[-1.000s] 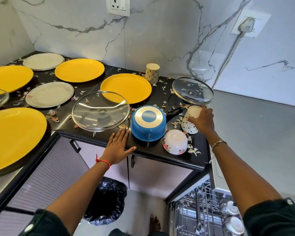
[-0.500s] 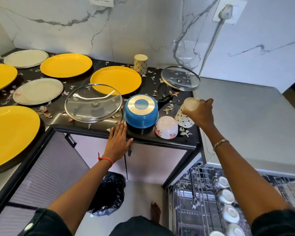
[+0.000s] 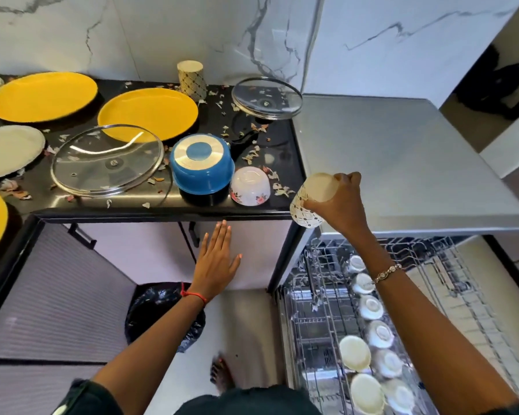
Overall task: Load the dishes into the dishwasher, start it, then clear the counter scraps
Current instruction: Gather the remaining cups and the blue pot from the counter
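1. A white marble wall [image 3: 192, 31] with grey veins runs along the back.
2. Pale cabinet doors [image 3: 138, 250] stand below, each with a black handle [image 3: 83, 236].
3. A grey ribbed panel [image 3: 48, 304] fills the lower left.
4. A crumpled black bin bag [image 3: 153, 310] sits on the pale floor [image 3: 249, 324], just in front of the cabinet doors.
5. A dark, blurred object [image 3: 495, 85] lies at the far right; what it is cannot be told.
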A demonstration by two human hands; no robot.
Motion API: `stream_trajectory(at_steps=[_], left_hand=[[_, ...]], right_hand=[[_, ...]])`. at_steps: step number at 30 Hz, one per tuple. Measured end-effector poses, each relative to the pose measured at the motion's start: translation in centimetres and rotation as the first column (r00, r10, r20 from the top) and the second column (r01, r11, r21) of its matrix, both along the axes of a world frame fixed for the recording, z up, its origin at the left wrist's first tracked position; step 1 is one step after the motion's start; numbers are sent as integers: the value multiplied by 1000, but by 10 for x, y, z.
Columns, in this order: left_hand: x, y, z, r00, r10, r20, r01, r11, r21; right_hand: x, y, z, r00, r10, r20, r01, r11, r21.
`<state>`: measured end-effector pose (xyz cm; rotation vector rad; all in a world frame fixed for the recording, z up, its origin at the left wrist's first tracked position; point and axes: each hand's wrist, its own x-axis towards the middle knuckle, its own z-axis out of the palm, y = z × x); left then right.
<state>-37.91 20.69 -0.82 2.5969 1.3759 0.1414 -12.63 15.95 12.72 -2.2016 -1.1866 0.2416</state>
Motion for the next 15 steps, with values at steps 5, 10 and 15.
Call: stream_trajectory(at_steps=[5, 10, 15], left_hand=[[35, -40, -7, 996, -89, 14, 90, 995, -48], [66, -85, -15, 989, -148, 31, 150, 984, -98], [87, -126, -28, 977, -213, -26, 207, 967, -151]], right_hand=[[13, -48, -16, 998, 22, -59, -24, 999, -27], [25, -106, -39, 995, 47, -89, -53, 996, -65], [40, -159, -68, 990, 47, -131, -61, 993, -105]])
